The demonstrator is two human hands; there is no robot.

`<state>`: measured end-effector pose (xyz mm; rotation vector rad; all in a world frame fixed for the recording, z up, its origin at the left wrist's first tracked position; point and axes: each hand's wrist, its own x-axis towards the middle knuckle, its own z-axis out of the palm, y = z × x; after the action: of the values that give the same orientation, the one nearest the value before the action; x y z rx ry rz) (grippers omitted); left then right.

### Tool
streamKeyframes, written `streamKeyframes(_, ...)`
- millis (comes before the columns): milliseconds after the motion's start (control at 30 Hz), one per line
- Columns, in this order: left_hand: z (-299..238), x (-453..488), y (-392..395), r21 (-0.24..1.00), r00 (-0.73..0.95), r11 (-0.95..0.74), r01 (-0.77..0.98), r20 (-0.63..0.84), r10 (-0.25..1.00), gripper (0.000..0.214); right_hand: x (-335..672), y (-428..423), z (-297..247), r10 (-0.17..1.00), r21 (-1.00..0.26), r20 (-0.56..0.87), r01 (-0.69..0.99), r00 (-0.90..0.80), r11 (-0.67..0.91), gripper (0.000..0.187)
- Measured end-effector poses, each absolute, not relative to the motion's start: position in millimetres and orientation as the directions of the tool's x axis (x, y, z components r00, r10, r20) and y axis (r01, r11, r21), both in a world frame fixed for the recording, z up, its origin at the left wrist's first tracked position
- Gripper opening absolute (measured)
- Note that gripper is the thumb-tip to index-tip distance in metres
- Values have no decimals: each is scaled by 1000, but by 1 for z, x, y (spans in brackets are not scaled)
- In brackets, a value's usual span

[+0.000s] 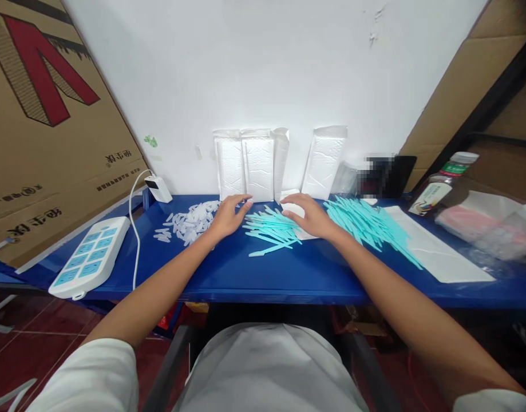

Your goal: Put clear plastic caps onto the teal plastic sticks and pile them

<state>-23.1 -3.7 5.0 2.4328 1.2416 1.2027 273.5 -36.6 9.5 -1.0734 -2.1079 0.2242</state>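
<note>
My left hand (230, 216) hovers at the right edge of a heap of small whitish, tapered plastic pieces (193, 222). Its thumb and fingers are apart, and nothing shows between them. On the other side of a small pile of slim turquoise plastic sticks (271, 229) is my right hand (311, 215), also with thumb and fingers spread. It partly covers a white object (293, 209) whose kind I cannot tell. A larger heap of the same turquoise sticks (366, 223) lies to the right of my right hand.
Several white padded envelopes (258, 166) lean on the wall behind the blue table (263, 280). At left are a power strip (93, 257) and a small white device (158, 189) with a cable. A white sheet (438, 252), a bottle (443, 182) and plastic bags (486, 229) occupy the right.
</note>
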Motion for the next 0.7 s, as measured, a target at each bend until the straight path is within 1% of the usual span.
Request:
streamKeyframes(33, 8, -32, 0, 395, 342, -623, 676, 580, 739, 41, 280, -34, 9, 757, -395, 562, 696, -334, 600, 36)
streamKeyframes(67, 11, -42, 5, 326, 362, -587, 741, 542, 759, 38, 288, -31, 8, 773, -340, 565, 772, -289, 537, 36)
streamKeyframes(133, 14, -62, 14, 222, 350, -474, 852, 432, 831, 30, 306, -24, 6, 839, -249, 517, 908, -170, 337, 37)
streamKeyframes(167, 15, -71, 18, 188, 326, -424, 886, 398, 857, 28, 316, -21, 4, 879, -211, 465, 952, -102, 222, 38)
streamKeyframes(233, 14, -85, 27, 147, 297, -368, 918, 358, 885, 29, 332, -16, 0, 947, -161, 318, 987, 43, 9, 39)
streamKeyframes(300, 9, -93, 33, 127, 305, -361, 924, 328, 894, 33, 342, -13, -4, 980, -110, 166, 990, 109, -91, 38)
streamKeyframes(367, 3, -96, 37, 105, 333, -380, 919, 308, 891, 35, 346, -11, -5, 991, -77, 88, 992, 103, -96, 34)
streamKeyframes(500, -6, -91, 39, 61, 389, -424, 904, 300, 871, 35, 342, -10, -2, 992, -75, 90, 994, 88, -81, 23)
streamKeyframes(633, -6, -85, 41, 69, 392, -428, 901, 291, 873, 30, 337, -12, 1, 993, -86, 55, 992, 101, -96, 20)
streamKeyframes(700, -6, -84, 43, 84, 387, -426, 901, 290, 875, 25, 335, -14, 2, 992, -105, 69, 990, 104, -97, 19)
